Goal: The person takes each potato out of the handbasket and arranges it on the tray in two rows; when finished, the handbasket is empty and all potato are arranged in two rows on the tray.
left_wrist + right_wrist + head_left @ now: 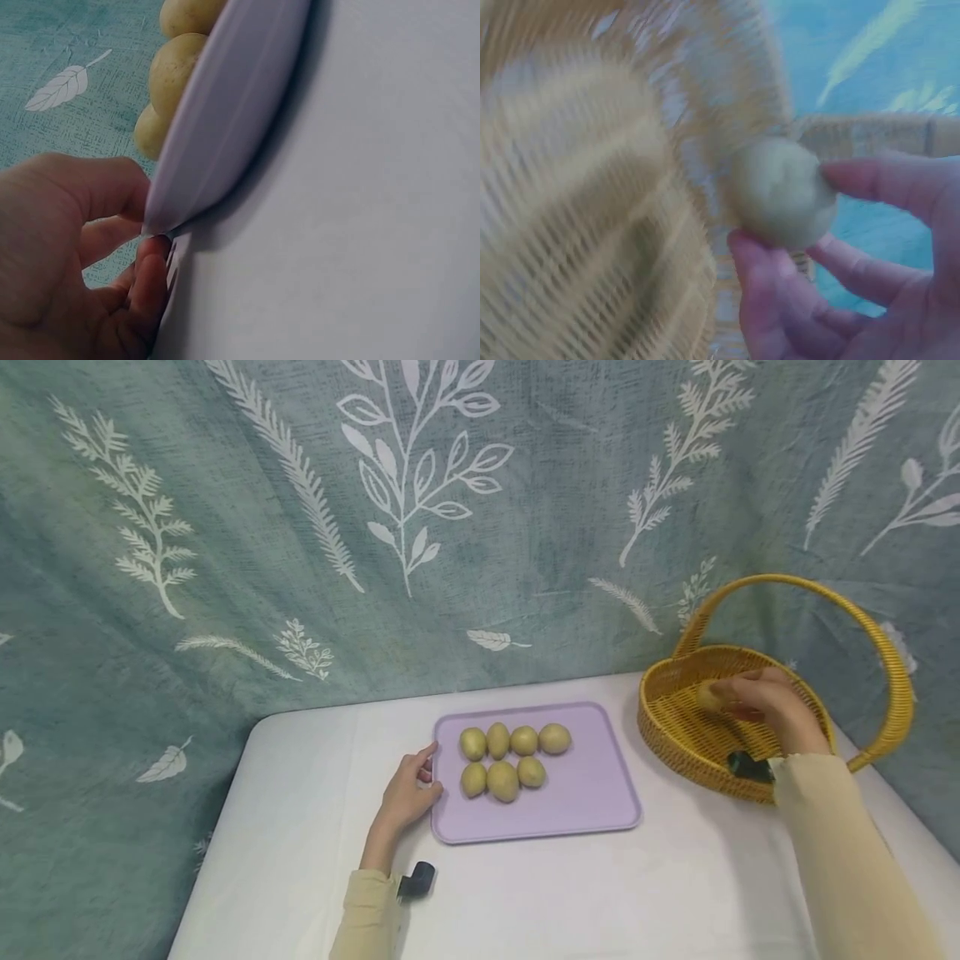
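My right hand (765,697) is inside the yellow wicker basket (660,747), pinching a potato (708,697) between thumb and fingers. The right wrist view is blurred, with the round, pale potato (784,191) at the fingertips beside the woven wall. At the left edge of the lilac tray (585,802) is my left hand (407,792). Its thumb and fingers hold the rim, seen close up in the left wrist view at the tray's end (217,120). Several potatoes (502,781) lie in two rows on the tray's left part.
A tall arched handle (896,685) rises over the basket's right side. The tray and basket stand on a white-covered table (315,810). Behind hangs a green cloth (300,527) with white leaf prints. Dark wrist devices (417,881) are strapped at both sleeves.
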{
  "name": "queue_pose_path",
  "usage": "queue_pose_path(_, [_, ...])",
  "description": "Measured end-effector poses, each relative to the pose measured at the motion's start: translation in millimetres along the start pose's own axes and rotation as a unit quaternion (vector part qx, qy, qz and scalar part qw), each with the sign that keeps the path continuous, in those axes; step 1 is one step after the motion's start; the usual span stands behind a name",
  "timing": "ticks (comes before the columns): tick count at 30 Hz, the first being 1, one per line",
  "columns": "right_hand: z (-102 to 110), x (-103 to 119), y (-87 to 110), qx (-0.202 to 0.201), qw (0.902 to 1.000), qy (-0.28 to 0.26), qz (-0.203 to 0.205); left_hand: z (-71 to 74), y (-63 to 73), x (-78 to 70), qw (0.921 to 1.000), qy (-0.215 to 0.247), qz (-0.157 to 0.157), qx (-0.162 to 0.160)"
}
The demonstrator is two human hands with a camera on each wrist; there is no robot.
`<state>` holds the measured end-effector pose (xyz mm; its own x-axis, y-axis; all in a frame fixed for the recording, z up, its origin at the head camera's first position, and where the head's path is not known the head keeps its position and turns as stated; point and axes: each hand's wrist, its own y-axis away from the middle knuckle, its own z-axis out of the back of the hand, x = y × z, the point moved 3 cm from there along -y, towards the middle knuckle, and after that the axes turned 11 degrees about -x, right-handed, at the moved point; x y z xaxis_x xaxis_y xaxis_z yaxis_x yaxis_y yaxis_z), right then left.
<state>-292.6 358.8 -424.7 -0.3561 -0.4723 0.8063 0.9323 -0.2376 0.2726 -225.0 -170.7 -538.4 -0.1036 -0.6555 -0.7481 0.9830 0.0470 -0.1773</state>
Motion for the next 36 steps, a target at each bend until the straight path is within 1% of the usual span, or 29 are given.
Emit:
queue_pose_path(3, [-3, 5, 7.7, 0.019, 0.9996, -0.020, 0.003, 0.5, 0.3, -0.9, 1.0000, -0.003, 0.005, 0.002])
queue_pose_path(4, [-4, 7, 10.3, 0.016, 0.9996, -0.022, 0.001, 0.5, 0.0, -1.4, 1.0000, -0.003, 0.006, 0.003])
queue_pose_path(7, [-7, 14, 17.3, 0.002, 0.9995, -0.025, 0.018, 0.5, -1.9, -2.7, 1.0000, 0.004, 0.002, 0.000])
queue_pose_path(10, [-11, 19, 23.9, -0.011, 0.9987, -0.040, 0.029, 1.7, -3.3, -3.1, 1.0000, 0.008, -0.002, -0.004])
queue_pose_path(16, [-23, 21, 33.0, -0.038, 0.9975, -0.047, 0.035, 1.0, -2.1, -1.5, 1.0000, 0.004, 0.001, -0.001])
queue_pose_path(20, [-31, 20, 40.3, -0.042, 0.9959, -0.067, 0.043, -0.1, -1.3, -0.7, 1.0000, 0.004, 0.001, -0.001])
queue_pose_path(25, [-42, 25, 52.1, -0.040, 0.9949, -0.070, 0.061, -0.9, -2.8, -1.4, 1.0000, 0.007, 0.000, -0.001])
queue_pose_path(30, [-59, 32, 65.2, -0.038, 0.9932, -0.061, 0.092, -0.8, -4.1, -2.4, 1.0000, 0.006, -0.004, 0.000])
queue_pose_path(34, [-80, 37, 78.0, -0.031, 0.9911, -0.069, 0.110, -0.6, -2.9, -0.8, 0.9999, 0.006, -0.013, -0.002])
queue_pose_path(36, [-92, 39, 83.6, -0.029, 0.9900, -0.073, 0.117, -0.7, -2.3, 0.6, 0.9999, 0.004, -0.013, -0.002])
